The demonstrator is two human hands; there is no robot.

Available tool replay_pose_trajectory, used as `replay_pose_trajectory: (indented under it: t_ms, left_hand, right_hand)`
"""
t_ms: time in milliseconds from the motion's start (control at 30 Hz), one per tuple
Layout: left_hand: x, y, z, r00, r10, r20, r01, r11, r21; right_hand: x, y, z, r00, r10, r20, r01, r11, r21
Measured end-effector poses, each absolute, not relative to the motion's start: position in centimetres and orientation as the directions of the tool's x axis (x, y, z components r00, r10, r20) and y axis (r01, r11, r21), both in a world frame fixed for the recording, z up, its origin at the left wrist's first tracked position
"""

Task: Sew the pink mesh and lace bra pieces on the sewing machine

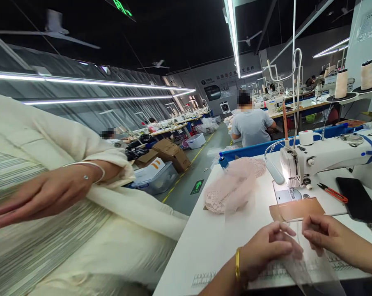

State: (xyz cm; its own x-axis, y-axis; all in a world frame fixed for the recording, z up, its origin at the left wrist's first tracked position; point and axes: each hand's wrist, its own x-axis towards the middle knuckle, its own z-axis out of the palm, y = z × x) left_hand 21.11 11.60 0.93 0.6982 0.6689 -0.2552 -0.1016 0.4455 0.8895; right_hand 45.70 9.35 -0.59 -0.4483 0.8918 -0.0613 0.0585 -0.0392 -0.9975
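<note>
My left hand, with a gold bangle at its wrist, has its fingers curled on a piece of pale sheer fabric. Opposite it, my right hand pinches the same fabric, which hangs over the table's front edge. Just beyond my hands is a tan sheet in front of the white sewing machine, whose lamp is lit. A heap of pink lace and tulle lies to the left. Red-handled thread snips and a black phone rest to the right.
Close at my left stands a person in cream clothing; their hand wears a bracelet. Another person sits ahead with their back to me. Cardboard boxes and a plastic bin line the aisle. Thread cones stand at upper right.
</note>
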Motion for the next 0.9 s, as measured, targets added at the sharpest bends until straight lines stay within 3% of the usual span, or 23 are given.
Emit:
replay_pose_trajectory:
  t_ms: [200,333,600,900]
  left_hand:
    - [23.8,15.1,1.1,0.554,0.821,-0.137,0.186,0.039,0.982]
    - [24.7,16.8,0.9,0.577,0.812,-0.092,0.225,-0.05,0.973]
    - [25.6,17.4,-1.7,0.509,0.86,-0.038,0.029,0.028,0.999]
    - [25.8,17.1,-1.6,0.386,0.922,0.045,0.147,-0.109,0.983]
  right_hand:
    - [46.3,10.7,-2.1,-0.375,0.927,-0.021,0.395,0.138,-0.908]
    - [47.5,11.9,-1.9,-0.365,0.93,0.042,0.489,0.23,-0.841]
    - [47.0,14.2,-2.5,-0.29,0.956,0.043,0.377,0.155,-0.913]
    - [46.1,14.0,-4.5,-0.228,0.967,0.117,0.356,0.194,-0.914]
